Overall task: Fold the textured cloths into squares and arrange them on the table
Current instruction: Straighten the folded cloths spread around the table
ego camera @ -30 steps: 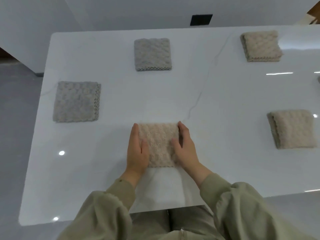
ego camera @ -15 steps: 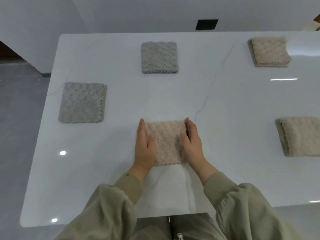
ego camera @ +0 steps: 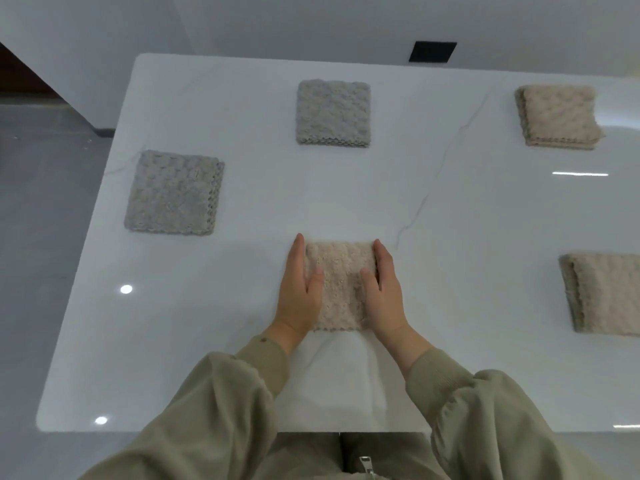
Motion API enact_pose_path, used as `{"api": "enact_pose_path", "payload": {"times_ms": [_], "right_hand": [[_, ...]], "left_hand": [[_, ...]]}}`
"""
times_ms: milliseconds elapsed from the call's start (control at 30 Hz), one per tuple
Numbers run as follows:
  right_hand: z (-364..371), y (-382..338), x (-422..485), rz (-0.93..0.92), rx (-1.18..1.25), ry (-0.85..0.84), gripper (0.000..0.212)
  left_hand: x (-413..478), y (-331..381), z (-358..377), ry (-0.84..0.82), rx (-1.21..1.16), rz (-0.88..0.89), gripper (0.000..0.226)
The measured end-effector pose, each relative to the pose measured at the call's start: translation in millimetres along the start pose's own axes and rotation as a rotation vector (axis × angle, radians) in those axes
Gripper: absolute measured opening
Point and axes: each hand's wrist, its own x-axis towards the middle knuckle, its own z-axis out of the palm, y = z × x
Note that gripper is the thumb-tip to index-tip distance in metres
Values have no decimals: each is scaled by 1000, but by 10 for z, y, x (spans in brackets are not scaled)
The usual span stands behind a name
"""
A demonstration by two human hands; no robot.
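A beige textured cloth [ego camera: 341,285], folded into a square, lies flat on the white table [ego camera: 242,358] in front of me. My left hand [ego camera: 299,289] lies along its left edge with straight fingers and the thumb on top. Along the right edge my right hand [ego camera: 384,289] lies the same way. Two grey folded cloths sit farther off, one at the left [ego camera: 173,192] and one at the back middle [ego camera: 333,117]. Two beige folded cloths lie at the back right [ego camera: 559,120] and at the right edge [ego camera: 604,292].
The table's left edge and near edge border a grey floor [ego camera: 41,220]. A white wall with a black plate [ego camera: 432,51] stands behind the table. Bright light spots reflect on the glossy top.
Both hands stay on the sides of the beige cloth, squeezing it slightly narrower. The view shifts, so the other cloths appear to move right and down in the frame.
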Motion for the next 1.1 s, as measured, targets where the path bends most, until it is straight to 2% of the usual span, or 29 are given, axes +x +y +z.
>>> {"api": "enact_pose_path", "payload": {"times_ms": [133, 200, 333, 467, 600, 733, 833, 933, 1100], "right_hand": [[-178, 58, 62, -47, 15, -11, 65], [-286, 45, 152, -87, -19, -30, 63], [-465, -35, 487, -139, 14, -132, 41], [-474, -157, 894, -203, -9, -356, 39], [-272, -347, 1204, -242, -76, -621, 40], [44, -499, 1327, -317, -178, -835, 43], [179, -453, 1289, -326, -197, -928, 42], [184, -385, 1231, -332, -218, -964, 44], [102, -349, 1170, -364, -252, -986, 49]], "left_hand": [[-33, 18, -45, 72, -60, -5, 56], [-95, -16, -81, 208, -87, -49, 48], [-298, -82, 56, 510, -154, -140, 46], [-394, 34, 449, 919, -298, -253, 41], [-463, 92, 782, 1206, -502, -282, 42], [-463, 122, 1046, 1313, -596, -247, 42], [-377, 128, 1105, 1379, -615, -256, 43], [-310, 133, 1134, 1425, -632, -250, 48], [-287, 188, 1288, 1407, -684, -234, 51]]}}
